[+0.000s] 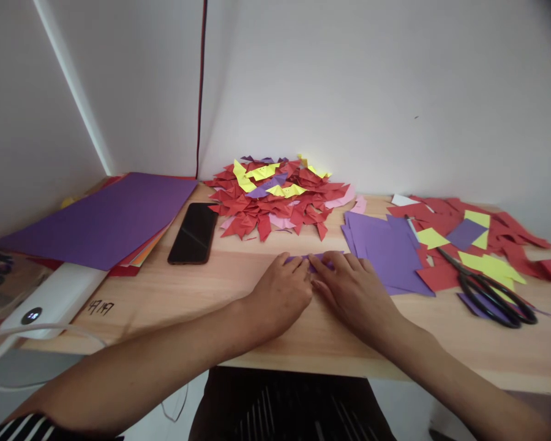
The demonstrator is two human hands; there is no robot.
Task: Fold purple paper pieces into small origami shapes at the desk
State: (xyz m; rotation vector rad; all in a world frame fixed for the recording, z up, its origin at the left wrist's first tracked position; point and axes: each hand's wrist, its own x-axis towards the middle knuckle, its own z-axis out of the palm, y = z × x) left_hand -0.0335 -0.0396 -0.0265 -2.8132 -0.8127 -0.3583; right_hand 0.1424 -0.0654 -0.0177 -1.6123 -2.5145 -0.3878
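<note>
A narrow strip of folded purple paper [327,264] lies flat on the wooden desk in front of me, mostly hidden under my fingers. My left hand [282,288] is closed over its left end, fingers curled down onto it. From the other side my right hand [349,288] presses on the paper, its fingers bent and close to the left fingertips. Just right of my right hand lies a stack of purple paper sheets [371,245]. Behind both hands is a heap of folded paper pieces [275,196], mostly red with some yellow, purple and pink.
Black-handled scissors [491,294] rest on red paper scraps [445,275] and yellow scraps at the right. At the left are a dark phone [193,233], a large purple sheet [105,217] on coloured paper, and a white power bank [59,300] with a cable [80,331].
</note>
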